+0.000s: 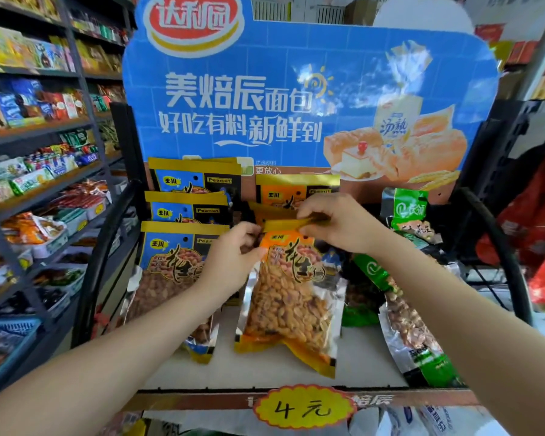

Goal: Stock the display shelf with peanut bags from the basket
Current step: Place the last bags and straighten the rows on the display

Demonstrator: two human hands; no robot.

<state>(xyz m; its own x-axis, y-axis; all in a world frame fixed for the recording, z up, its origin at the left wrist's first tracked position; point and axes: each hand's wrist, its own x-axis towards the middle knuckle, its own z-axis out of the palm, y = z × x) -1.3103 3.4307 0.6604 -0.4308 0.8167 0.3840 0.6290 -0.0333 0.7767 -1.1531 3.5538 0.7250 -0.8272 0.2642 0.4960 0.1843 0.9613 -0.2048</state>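
Display shelf (pixel 265 369) holds peanut bags; both hands' fingers (pixel 309 212) pinch orange bag (pixel 290 297)

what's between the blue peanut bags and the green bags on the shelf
In the head view, the orange peanut bag stands between the blue peanut bags and green bags, pinched at its top by both the left hand and right hand.
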